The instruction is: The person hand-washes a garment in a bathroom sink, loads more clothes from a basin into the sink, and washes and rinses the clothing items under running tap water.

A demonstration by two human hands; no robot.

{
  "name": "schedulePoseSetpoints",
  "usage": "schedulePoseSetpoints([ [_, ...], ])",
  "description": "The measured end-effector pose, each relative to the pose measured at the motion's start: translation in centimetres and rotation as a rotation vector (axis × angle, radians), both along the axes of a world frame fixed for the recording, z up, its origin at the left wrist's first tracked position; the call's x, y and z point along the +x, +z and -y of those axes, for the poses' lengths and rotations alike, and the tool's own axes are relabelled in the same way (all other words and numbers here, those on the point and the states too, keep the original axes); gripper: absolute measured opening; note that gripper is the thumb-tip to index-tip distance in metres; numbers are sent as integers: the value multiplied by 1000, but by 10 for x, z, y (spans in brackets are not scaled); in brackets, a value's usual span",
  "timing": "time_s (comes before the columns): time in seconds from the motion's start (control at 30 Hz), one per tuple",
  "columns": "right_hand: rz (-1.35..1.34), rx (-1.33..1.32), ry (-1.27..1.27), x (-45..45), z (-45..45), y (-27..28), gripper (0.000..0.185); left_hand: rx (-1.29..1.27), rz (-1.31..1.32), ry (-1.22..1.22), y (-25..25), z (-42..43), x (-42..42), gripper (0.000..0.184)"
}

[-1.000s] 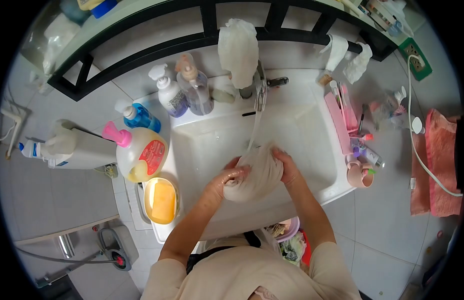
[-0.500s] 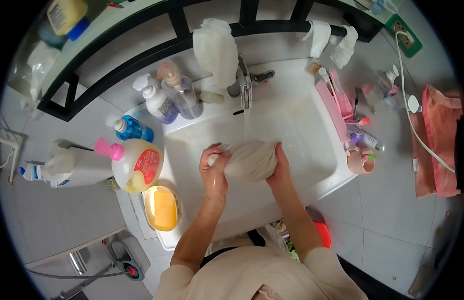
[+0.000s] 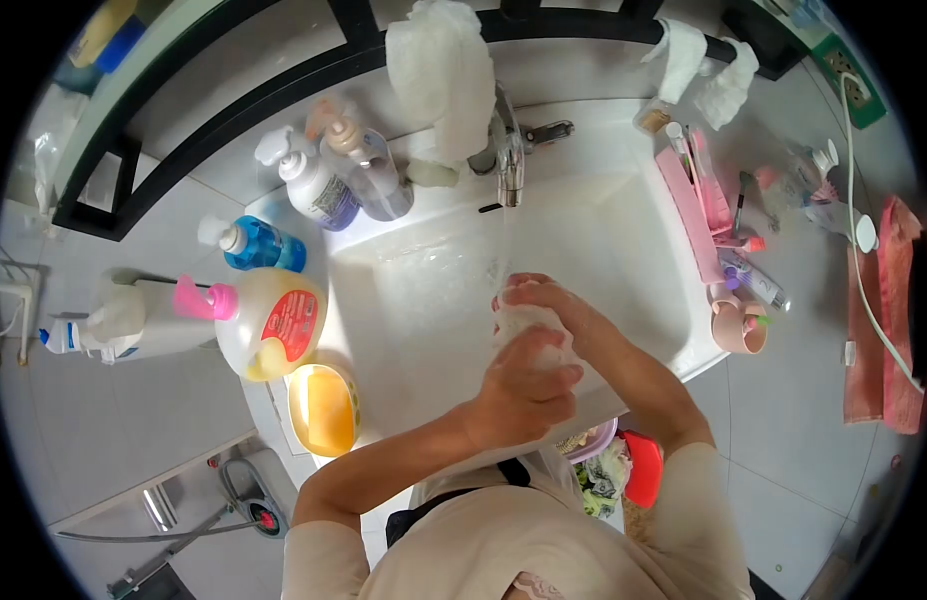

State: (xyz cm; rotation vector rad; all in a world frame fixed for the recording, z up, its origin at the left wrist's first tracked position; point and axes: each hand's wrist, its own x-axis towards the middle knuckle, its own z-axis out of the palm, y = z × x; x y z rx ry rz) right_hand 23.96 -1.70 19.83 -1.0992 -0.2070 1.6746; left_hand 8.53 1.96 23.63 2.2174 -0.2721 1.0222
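Note:
A wet, whitish cloth [image 3: 524,322] is bunched up between my two hands over the white sink [image 3: 414,330]. My left hand [image 3: 529,392] is closed on its near end, fingers curled round it. Farther out, my right hand [image 3: 552,302] wraps the far end, close beneath the faucet [image 3: 511,180]. A thin stream of water falls from the spout toward the right hand. Much of the cloth is hidden by my fingers.
Left of the basin stand a pink-topped pump bottle [image 3: 269,325], a blue bottle [image 3: 264,245], other pump bottles [image 3: 319,190] and a soap dish [image 3: 349,405] with a yellow bar. A pink holder [image 3: 687,215] and pink cup [image 3: 739,328] line the right rim.
The cloth was stretched sideways between both hands; now it is bunched and upright. My left hand has come right and nearer my body, while my right has moved up toward the faucet.

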Motion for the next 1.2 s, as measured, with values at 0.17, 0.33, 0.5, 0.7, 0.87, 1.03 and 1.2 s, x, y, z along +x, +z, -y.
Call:
schedulePoseSetpoints([
  [0.17, 362, -161, 274, -3, -14, -2, 35, 94, 4, -86, -14, 11, 1, 23],
  [0.33, 696, 48, 557, -9, -26, -11, 19, 277, -133, -169, -34, 17, 0, 14],
  [0.5, 890, 64, 603, -20, -26, -32, 20, 476, -229, -182, -55, 27, 0, 8],
  [0.7, 1144, -25, 596, -37, -22, -28, 21, 597, -376, -256, -68, 35, 0, 8],
  [0.87, 1269, -172, 359, -45, -6, -23, 22, 556, -216, -270, -73, 32, -6, 12],
  [1.03, 914, -167, -206, -38, 68, 10, 19, 358, 56, -115, -29, 49, -28, 39],
  [1.2, 496, -8, -1034, -70, 183, 41, 16, -461, -229, -234, -2, 101, -41, 67],
])
